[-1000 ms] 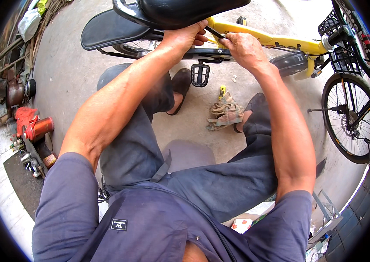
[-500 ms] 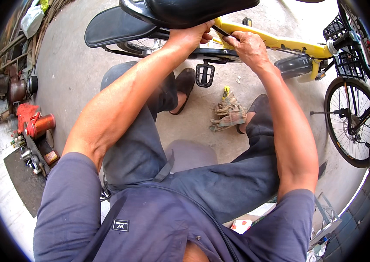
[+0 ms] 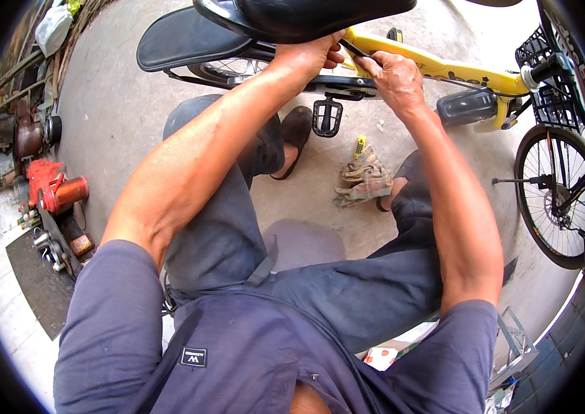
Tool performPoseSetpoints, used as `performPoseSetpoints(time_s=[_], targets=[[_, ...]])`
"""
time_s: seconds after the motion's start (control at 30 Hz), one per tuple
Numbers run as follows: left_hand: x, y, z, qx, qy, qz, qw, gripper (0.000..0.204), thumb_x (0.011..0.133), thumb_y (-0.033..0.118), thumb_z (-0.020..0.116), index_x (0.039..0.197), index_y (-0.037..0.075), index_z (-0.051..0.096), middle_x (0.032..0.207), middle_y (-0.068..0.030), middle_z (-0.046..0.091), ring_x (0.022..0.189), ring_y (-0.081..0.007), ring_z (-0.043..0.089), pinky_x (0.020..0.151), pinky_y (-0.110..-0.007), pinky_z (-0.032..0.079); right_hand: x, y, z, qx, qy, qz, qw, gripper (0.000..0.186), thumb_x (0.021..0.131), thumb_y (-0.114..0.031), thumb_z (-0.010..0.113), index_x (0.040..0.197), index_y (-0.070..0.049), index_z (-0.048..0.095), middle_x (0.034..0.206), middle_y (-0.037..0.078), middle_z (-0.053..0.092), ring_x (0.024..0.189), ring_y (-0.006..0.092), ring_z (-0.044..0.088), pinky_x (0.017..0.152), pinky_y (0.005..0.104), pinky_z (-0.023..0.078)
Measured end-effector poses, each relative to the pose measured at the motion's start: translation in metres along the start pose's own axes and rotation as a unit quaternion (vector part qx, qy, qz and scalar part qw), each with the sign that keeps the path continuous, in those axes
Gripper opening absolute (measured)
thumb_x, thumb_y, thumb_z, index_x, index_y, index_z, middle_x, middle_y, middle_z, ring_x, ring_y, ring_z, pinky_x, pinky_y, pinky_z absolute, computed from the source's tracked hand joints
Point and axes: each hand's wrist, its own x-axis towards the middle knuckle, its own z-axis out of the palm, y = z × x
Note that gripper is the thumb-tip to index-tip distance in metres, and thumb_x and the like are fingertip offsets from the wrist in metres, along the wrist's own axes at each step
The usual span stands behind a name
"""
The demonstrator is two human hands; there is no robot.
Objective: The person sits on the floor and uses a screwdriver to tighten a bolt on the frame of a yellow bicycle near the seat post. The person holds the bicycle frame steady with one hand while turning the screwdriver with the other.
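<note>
Both of my hands are at a yellow bicycle frame (image 3: 444, 69), just below the black saddle (image 3: 320, 15). A thin dark strip (image 3: 352, 47), perhaps a cable or tube, stretches between them. My left hand (image 3: 316, 55) has curled fingers at the strip's upper end, partly hidden under the saddle. With thumb and fingers, my right hand (image 3: 397, 77) pinches the lower end against the frame. A black pedal (image 3: 327, 119) hangs beneath, and a padded rear seat (image 3: 189, 43) lies to the left.
Between my feet are crumpled cloth gloves (image 3: 365, 181) and a yellow-handled tool (image 3: 360, 146). A second bicycle's wheel (image 3: 558, 196) stands at right. On the left are a red-orange cylinder (image 3: 68, 193), metal parts (image 3: 47, 248) and piled sticks (image 3: 20, 76).
The view has shifted slightly, moving the scene a little to the right. Both hands keep their hold on the dark strip, with hardly any visible movement.
</note>
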Motion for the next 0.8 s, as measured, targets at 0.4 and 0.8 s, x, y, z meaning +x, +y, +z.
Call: performPoseSetpoints(time_s=[0.4, 0.8], targets=[[0.0, 0.002, 0.0, 0.003, -0.017, 0.0, 1.0, 0.035, 0.087, 0.031, 0.067, 0.104, 0.001, 0.061, 0.087, -0.0101, 0.065, 0.075, -0.0177, 0.068, 0.068, -0.026, 0.056, 0.01, 0.02, 0.022, -0.044, -0.024, -0.054, 0.997, 0.045, 0.091, -0.047, 0.049, 0.095, -0.007, 0.069, 0.086, 0.017, 0.067, 0.086, 0.0351, 0.063, 0.077, 0.0441, 0.048], [0.0, 0.005, 0.003, 0.04, -0.016, -0.01, 0.999, 0.036, 0.09, 0.033, 0.062, 0.106, 0.0, 0.06, 0.09, -0.0109, 0.066, 0.08, -0.0181, 0.068, 0.07, -0.027, 0.057, 0.002, -0.002, -0.026, -0.142, -0.026, -0.042, 0.989, 0.049, 0.086, -0.055, 0.054, 0.085, -0.009, 0.073, 0.071, 0.014, 0.067, 0.072, 0.0317, 0.067, 0.068, 0.0426, 0.052]])
